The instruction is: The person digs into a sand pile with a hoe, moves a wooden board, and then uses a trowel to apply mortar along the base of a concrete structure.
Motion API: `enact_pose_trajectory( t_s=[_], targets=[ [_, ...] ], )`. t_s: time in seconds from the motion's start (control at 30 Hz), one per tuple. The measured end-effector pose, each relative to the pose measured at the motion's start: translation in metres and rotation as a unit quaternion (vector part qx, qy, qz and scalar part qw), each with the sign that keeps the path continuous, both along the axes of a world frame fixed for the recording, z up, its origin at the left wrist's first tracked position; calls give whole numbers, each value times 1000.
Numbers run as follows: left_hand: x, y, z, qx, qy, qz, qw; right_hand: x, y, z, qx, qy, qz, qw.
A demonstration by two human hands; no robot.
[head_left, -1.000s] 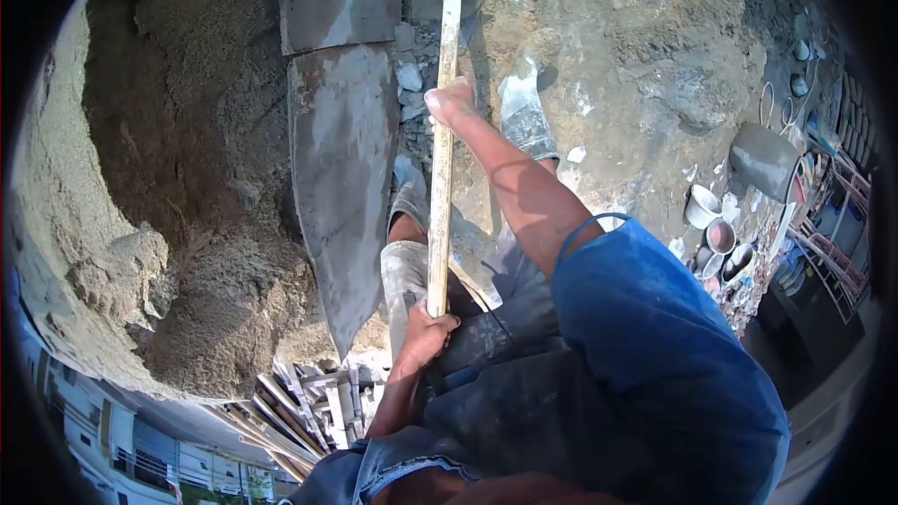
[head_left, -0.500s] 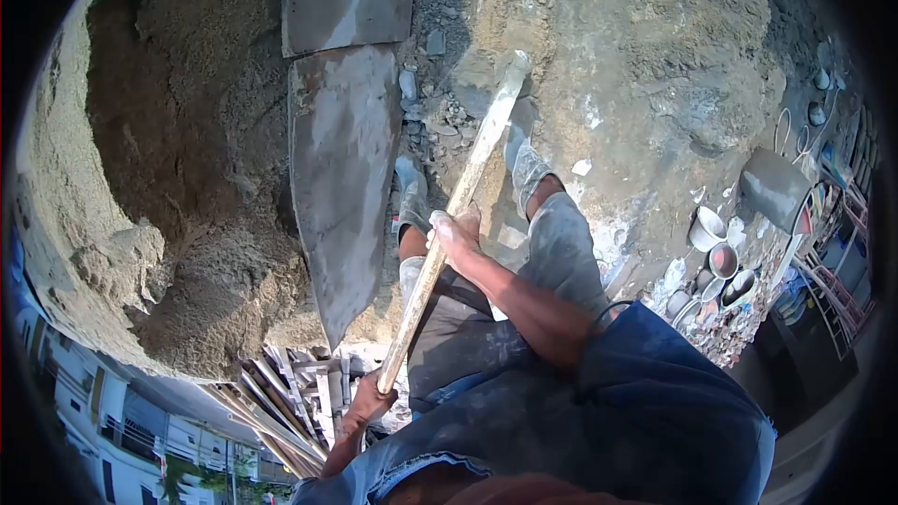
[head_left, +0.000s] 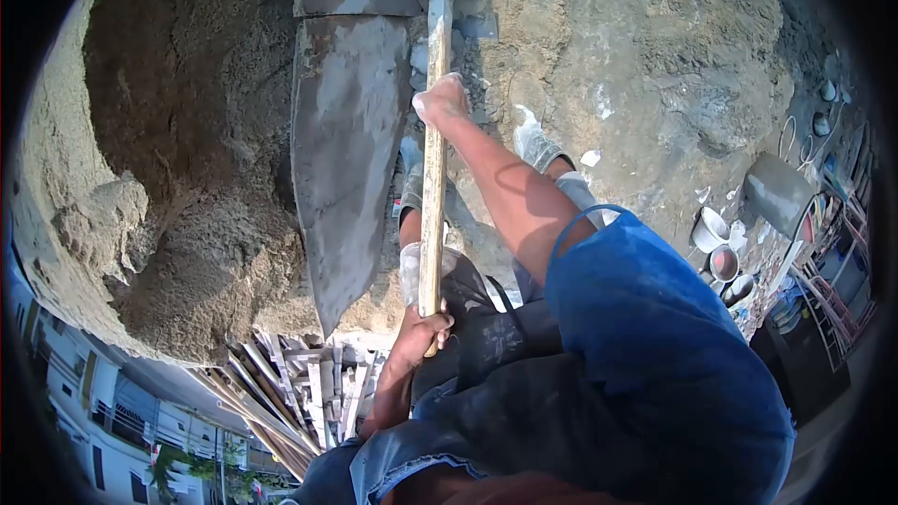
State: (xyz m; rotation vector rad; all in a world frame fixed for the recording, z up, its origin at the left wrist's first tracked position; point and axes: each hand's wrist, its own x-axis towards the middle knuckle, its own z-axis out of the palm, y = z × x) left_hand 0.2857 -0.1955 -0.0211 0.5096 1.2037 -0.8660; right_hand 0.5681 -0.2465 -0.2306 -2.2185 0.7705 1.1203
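Note:
A long-handled hoe [head_left: 432, 196] runs nearly upright through the middle of the view, its wooden shaft pale and worn. My left hand [head_left: 423, 332] is closed around the lower end of the shaft, close to my waist. Higher up, my right hand [head_left: 443, 101], dusted white, grips the shaft not far below the hoe's head. The grey blade [head_left: 479, 24] shows partly beside the top of the shaft, over sandy ground. Just left of the hoe lies a long grey board [head_left: 346, 159], smeared with pale mortar.
A large sand heap [head_left: 201, 252] rises on the left. Lumber [head_left: 323, 383] is piled at lower left. At right are a white bucket [head_left: 711, 229], a reddish bucket [head_left: 723, 264] and a grey container [head_left: 778, 189]. My feet stand on rough ground by the board.
The hoe has swung from a right-leaning slant to nearly upright, its head moving left and farther away. My right hand is farther forward; my left hand has shifted right and slightly up.

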Motion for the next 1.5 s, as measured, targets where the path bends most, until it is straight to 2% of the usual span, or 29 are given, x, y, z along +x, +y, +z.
enact_pose_trajectory(
  t_s=[0.07, 0.1, 0.13, 0.17, 0.2, 0.23, 0.27, 0.33, 0.4, 0.47, 0.5, 0.53, 0.6, 0.67, 0.77, 0.8, 0.87, 0.9, 0.97, 1.07, 1.2, 1.37, 1.4, 1.43, 1.47, 1.5],
  targets=[
    [-5, -10, 10, 18, -15, -31, 999, -21, -8, -19, -21, -28, 16, 999],
    [-1, -5, 17, 3, -18, -89, 996, -34, -14, -37, -2, 0, 10, 1000],
    [-3, -8, 22, 2, -27, -87, 996, -24, -12, -21, 17, 23, 3, 1000],
    [-11, -11, 32, 17, -22, -56, 998, -27, -14, -1, 2, 10, 55, 998],
    [-17, -15, 42, 31, -13, -26, 999, -40, -10, -10, -30, -8, 76, 997],
    [-12, -14, 57, 16, 27, 34, 999, -48, -16, -10, -13, 17, 72, 997],
    [-12, -10, 71, 19, 29, 29, 999, -58, -17, -11, 9, 43, 68, 997],
    [-1, -15, 72, 33, 47, -140, 989, -64, -27, -18, 32, 38, 54, 997],
    [3, -22, 77, 27, 43, -128, 991, -76, -35, -21, 49, 54, 26, 997],
    [19, -30, 83, 18, 76, -150, 986, -73, -37, -24, 7, 50, 50, 997],
    [36, -32, 89, 38, 99, -162, 981, -59, -37, -7, 28, 67, 50, 996],
    [38, -33, 86, 44, 103, -161, 981, -52, -35, -8, 34, 69, 51, 996],
    [32, -26, 85, 22, 93, -16, 995, -48, -27, -11, -1, 70, 45, 997],
    [51, -17, 88, 37, 131, -26, 990, -34, -24, 2, 37, 137, 14, 990],
    [61, -11, 85, 57, 104, -44, 992, -20, -22, 6, 67, 119, -16, 991],
    [78, -16, 91, 70, 132, -27, 988, -22, -27, 9, 70, 136, -10, 988],
    [91, -23, 93, 50, 104, -38, 993, -6, -33, 10, 93, 161, -44, 982],
    [102, -30, 97, 66, 110, -46, 991, -11, -32, -4, 82, 134, -33, 987],
    [117, -39, 102, 67, 118, -38, 990, -3, -35, -12, 87, 156, -35, 983],
    [135, -50, 109, 83, 141, -46, 985, 6, -39, -5, 88, 183, -41, 978],
    [129, -46, 106, 80, 127, -34, 988, 4, -35, -7, 91, 206, -68, 972],
    [110, -26, 96, 113, 118, -86, 983, -13, -16, -10, 50, 191, -42, 979],
    [103, -23, 94, 114, 108, -87, 984, -26, -13, -31, 65, 203, -31, 977],
    [97, -19, 93, 110, 91, -82, 986, -28, -15, -20, 95, 174, -47, 979],
    [92, -18, 91, 103, 74, -76, 989, -25, -18, -17, 113, 215, -37, 969],
    [88, -17, 90, 99, 71, -73, 990, -44, 27, 42, -141, 57, 140, 978]
  ],
)
